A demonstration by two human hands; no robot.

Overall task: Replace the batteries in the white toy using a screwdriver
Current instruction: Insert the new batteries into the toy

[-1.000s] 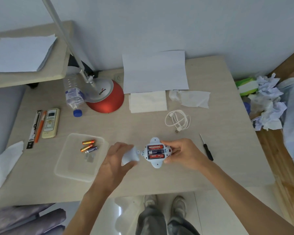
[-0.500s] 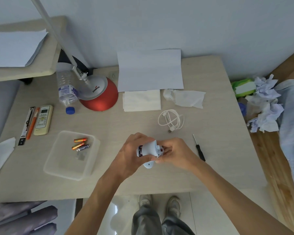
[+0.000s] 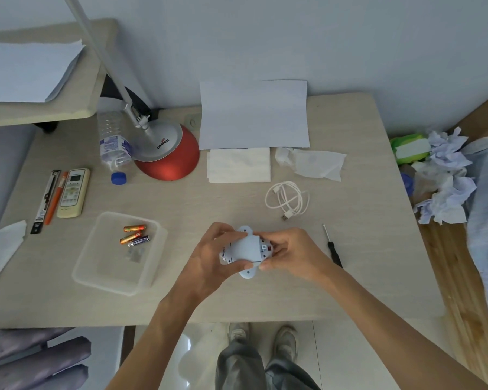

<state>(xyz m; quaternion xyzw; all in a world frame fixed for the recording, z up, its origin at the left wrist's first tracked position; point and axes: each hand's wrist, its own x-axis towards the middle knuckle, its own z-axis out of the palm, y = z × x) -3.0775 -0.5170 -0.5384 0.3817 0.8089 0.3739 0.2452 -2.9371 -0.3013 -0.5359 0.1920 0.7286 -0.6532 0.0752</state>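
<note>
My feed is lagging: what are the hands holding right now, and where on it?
Both grip the small white plastic toy: left hand curls round its left side, right hand pinches its right end.

head | worn, wide-angle | faces forward-down | close above desk | white toy mid-frame

The white toy sits gripped between both hands, left hand and right hand, smooth pale panel facing up. Rounded tabs poke out above and below, and there's a small red spot by the right fingers. The screwdriver, thin shaft and black handle, lies flat just right of the right hand. Three batteries, two orange and one dark, lie together well left of the left hand.
</note>
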